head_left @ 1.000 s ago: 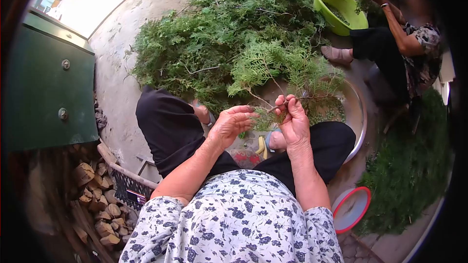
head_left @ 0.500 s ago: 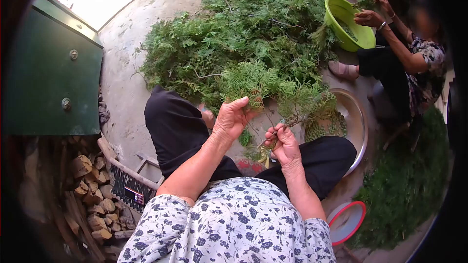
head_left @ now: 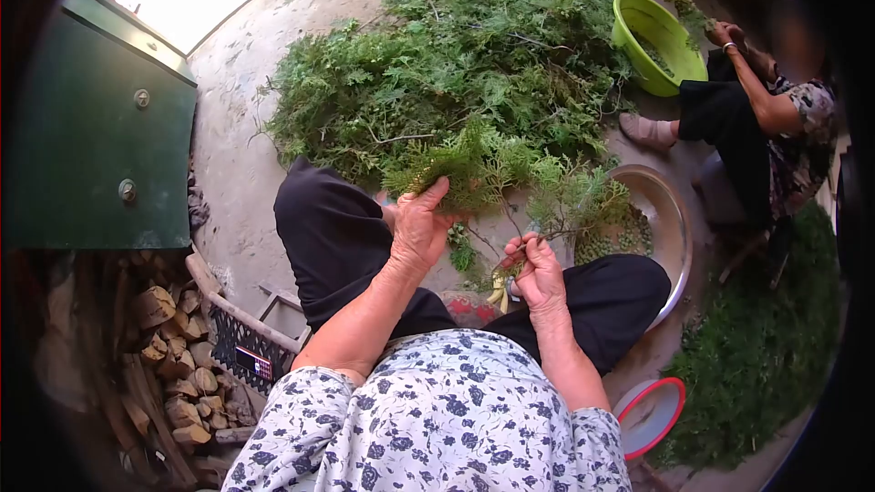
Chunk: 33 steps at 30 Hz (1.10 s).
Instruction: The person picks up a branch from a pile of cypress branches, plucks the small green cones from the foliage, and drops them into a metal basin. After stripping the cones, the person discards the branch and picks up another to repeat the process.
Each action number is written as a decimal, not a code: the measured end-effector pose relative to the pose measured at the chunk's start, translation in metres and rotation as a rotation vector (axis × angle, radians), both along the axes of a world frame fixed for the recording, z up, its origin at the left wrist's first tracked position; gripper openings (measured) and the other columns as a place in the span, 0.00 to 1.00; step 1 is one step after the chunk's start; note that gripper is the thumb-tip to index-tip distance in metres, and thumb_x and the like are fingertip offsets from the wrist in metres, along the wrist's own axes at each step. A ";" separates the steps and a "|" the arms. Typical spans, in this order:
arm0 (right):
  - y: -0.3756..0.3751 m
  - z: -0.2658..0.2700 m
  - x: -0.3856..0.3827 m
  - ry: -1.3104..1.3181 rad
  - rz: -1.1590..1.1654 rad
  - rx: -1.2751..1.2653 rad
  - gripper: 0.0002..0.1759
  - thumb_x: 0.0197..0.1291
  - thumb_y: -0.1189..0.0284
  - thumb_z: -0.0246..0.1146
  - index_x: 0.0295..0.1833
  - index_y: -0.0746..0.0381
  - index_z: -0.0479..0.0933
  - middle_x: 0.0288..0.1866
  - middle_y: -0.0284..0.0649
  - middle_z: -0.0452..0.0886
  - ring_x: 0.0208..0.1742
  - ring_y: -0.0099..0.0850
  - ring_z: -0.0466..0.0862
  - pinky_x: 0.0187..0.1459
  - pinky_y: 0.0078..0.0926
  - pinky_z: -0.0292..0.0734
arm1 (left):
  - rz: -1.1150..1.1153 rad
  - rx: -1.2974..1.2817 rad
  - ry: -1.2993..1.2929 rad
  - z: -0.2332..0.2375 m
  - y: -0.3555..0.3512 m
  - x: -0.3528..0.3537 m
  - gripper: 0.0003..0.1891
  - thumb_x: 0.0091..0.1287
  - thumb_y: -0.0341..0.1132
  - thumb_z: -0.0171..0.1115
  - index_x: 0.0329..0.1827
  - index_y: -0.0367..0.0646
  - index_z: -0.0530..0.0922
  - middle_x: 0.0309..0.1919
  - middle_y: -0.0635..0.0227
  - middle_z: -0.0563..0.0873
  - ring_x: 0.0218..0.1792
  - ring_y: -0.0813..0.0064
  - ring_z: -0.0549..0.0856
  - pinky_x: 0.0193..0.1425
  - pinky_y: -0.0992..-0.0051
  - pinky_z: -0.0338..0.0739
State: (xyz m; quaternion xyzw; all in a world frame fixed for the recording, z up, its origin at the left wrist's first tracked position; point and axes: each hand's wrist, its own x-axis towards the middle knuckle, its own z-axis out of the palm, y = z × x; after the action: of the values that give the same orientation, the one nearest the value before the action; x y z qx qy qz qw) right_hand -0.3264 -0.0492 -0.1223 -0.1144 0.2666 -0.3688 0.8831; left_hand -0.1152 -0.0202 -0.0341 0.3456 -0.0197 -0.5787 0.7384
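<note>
**Two hands on one feathery branch**

Far left, a green metal door [head_left: 100, 128] stands above stacked firewood [head_left: 173, 374] and a black crate [head_left: 239, 346]. Moving in, the left hand [head_left: 419, 223] is up over the lap, fingers and thumb closed on the dense leafy end of the branch [head_left: 474, 164]. That branch is flat, scaly, fern-like green, forking from a thin brown stem into two bushy fans. It hangs above the knees, in front of the big pile of cuttings [head_left: 456, 64] on the concrete. Lower and to the right, the right hand [head_left: 538, 269] pinches the bare stem between fingertips and thumb. Just beyond it sits a metal basin [head_left: 661, 200] holding small green bits. Far right, another person's hand [head_left: 729, 34] hovers by a lime-green bowl [head_left: 638, 11].
</note>
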 end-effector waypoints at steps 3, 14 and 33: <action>-0.008 0.011 -0.002 0.004 -0.010 -0.043 0.07 0.65 0.70 0.55 0.42 0.62 0.73 0.39 0.44 0.81 0.40 0.36 0.83 0.41 0.38 0.81 | 0.222 0.002 -0.013 -0.002 -0.002 0.009 0.12 0.62 0.24 0.58 0.48 0.42 0.76 0.44 0.68 0.82 0.46 0.70 0.81 0.49 0.67 0.77; -0.019 0.026 0.000 0.253 0.057 -0.308 0.07 0.65 0.70 0.56 0.41 0.63 0.72 0.34 0.40 0.80 0.34 0.30 0.83 0.36 0.27 0.80 | 0.156 0.283 -0.701 -0.032 0.004 0.012 0.28 0.61 0.23 0.57 0.66 0.40 0.63 0.62 0.57 0.69 0.62 0.65 0.69 0.64 0.69 0.66; 0.033 0.031 0.069 0.941 -0.001 -1.196 0.12 0.56 0.74 0.58 0.46 0.65 0.73 0.42 0.47 0.77 0.44 0.46 0.76 0.48 0.37 0.70 | -0.394 0.043 -0.590 -0.051 0.027 -0.032 0.28 0.59 0.38 0.63 0.62 0.39 0.66 0.57 0.64 0.74 0.55 0.74 0.74 0.63 0.73 0.65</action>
State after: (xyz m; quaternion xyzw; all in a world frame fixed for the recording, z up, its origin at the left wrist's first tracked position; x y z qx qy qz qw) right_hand -0.2578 -0.0165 -0.0916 -0.7185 0.3698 -0.3630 0.4639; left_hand -0.1474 0.0071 -0.0856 0.5029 -0.2862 -0.5857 0.5676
